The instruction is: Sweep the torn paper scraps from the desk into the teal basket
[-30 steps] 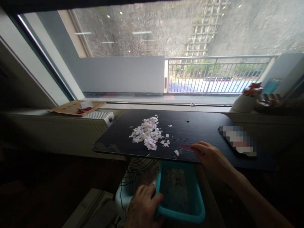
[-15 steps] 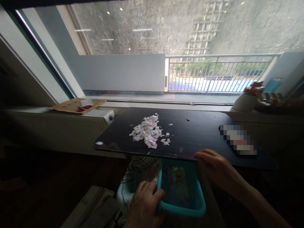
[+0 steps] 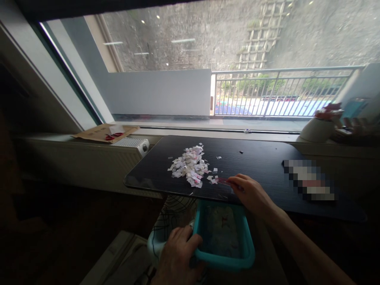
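Note:
My left hand is closed on the left rim of a teal plastic tub, held under the table's front edge. Pale bits lie in the tub's shadowed bottom. Above the dark tabletop, my right hand pinches a thin, reddish, see-through strip whose exact kind I cannot make out. Its far end reaches a few loose paper scraps at the right of a heap of small white and pink paper scraps. Whether the strip touches them is unclear.
Red-handled scissors lie on brown paper by the radiator at left. A blurred-out flat object rests on the table's right. A white pot stands on the sill. Dark cables hang below the table.
My right hand has moved from the table's front edge forward over the top, bringing the strip to the loose scraps. My left hand keeps its hold on the tub. The view has shifted slightly.

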Motion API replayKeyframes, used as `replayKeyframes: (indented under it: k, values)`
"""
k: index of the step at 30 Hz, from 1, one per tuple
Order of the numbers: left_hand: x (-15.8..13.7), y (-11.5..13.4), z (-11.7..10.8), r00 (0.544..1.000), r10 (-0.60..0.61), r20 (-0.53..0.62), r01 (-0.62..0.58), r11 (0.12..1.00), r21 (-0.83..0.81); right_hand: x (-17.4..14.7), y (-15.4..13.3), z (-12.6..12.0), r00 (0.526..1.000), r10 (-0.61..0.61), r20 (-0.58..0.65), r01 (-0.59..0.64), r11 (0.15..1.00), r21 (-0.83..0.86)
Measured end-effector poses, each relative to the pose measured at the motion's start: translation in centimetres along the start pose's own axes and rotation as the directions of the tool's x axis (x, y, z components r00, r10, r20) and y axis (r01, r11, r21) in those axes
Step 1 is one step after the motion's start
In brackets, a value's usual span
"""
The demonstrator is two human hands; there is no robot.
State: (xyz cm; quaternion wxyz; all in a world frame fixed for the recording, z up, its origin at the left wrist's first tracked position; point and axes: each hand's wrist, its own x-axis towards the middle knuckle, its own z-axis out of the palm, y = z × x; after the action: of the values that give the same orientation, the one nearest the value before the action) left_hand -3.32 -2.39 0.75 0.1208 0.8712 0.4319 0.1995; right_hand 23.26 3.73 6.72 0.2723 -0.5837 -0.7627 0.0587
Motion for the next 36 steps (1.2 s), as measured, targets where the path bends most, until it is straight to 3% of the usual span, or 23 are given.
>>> replayKeyframes:
  k: [9, 15, 23, 31, 36]
  values:
    - [-0.1, 0.3, 0.2, 1.000, 0.018, -0.022, -0.019, 0.999, -0.029, -1.1, -1.2, -1.6, 0.999, 0.014, 0.042, -0.010, 0.996, -0.086]
    - [0.0, 0.2, 0.3, 0.999, 0.025, -0.030, -0.026, 1.000, -0.014, -1.1, -0.7, -2.3, 0.996, 0.089, 0.030, -0.084, 0.987, -0.140]
    - [0.0, 0.5, 0.3, 0.999, 0.043, -0.016, -0.043, 0.999, 0.000, 1.5, -0.8, -0.9, 0.999, 0.036, 0.027, -0.034, 0.996, -0.082]
    - [0.1, 0.6, 0.3, 1.000, 0.029, -0.005, -0.029, 0.999, -0.015, -0.7, -0.8, -2.3, 0.998, 0.042, 0.054, -0.038, 0.997, -0.066]
    - [0.1, 0.8, 0.2, 1.000, 0.025, 0.004, -0.025, 1.000, -0.013, -0.4, -1.1, -2.0, 0.996, 0.034, 0.076, -0.031, 0.999, -0.044]
